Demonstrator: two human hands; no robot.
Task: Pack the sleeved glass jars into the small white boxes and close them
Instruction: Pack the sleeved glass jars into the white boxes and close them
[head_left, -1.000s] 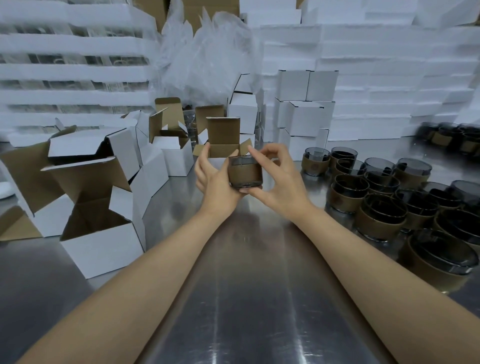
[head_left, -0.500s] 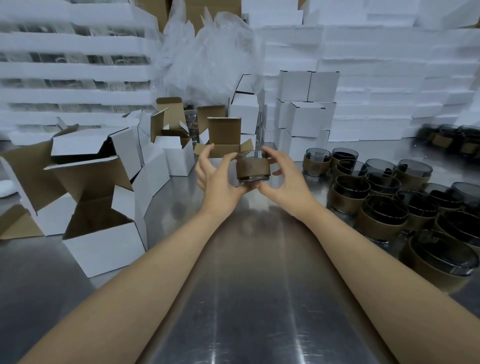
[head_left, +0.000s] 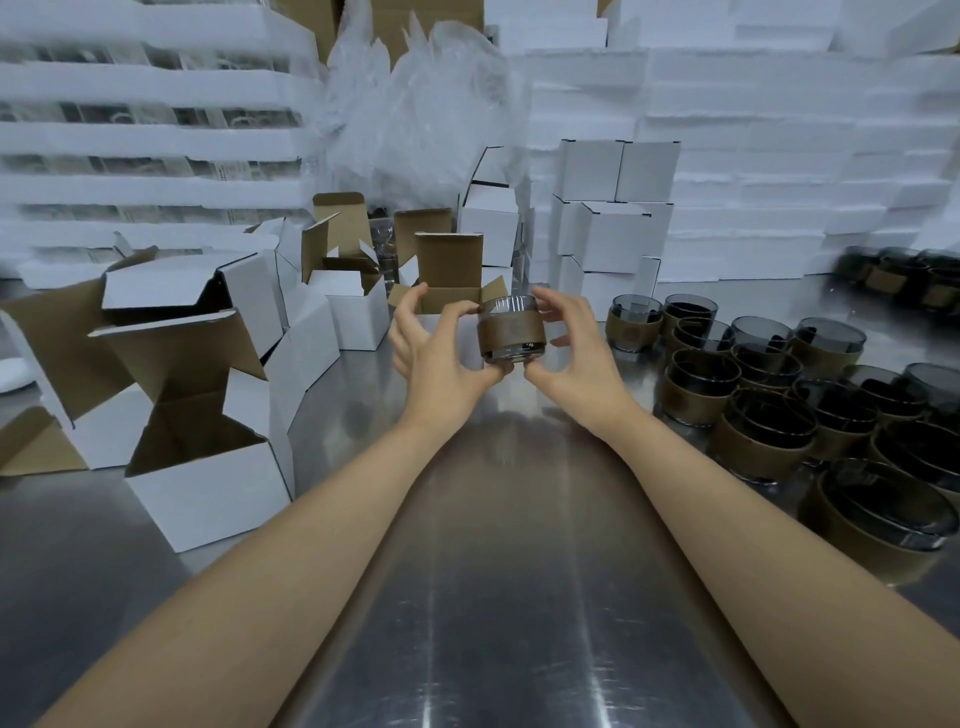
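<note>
A glass jar with a brown sleeve (head_left: 512, 330) is held in the air between both hands, above the steel table. My left hand (head_left: 441, 348) supports it from the left and below, thumb under its base. My right hand (head_left: 571, 343) curls round its right side. Just behind the jar stands an open small white box (head_left: 449, 291) with its brown lid flap raised. Several more sleeved jars (head_left: 769, 395) stand grouped on the right of the table.
Several open white boxes (head_left: 208, 467) with brown insides lie scattered on the left. Closed white boxes (head_left: 613, 234) are stacked behind the middle. White foam sheets (head_left: 779, 156) and clear plastic wrap (head_left: 415, 104) fill the back. The steel table (head_left: 493, 571) stretches toward me.
Both hands have carried the jar a little to the right and upward, closer to the open box's right side. The left hand's fingers have spread away from the jar.
</note>
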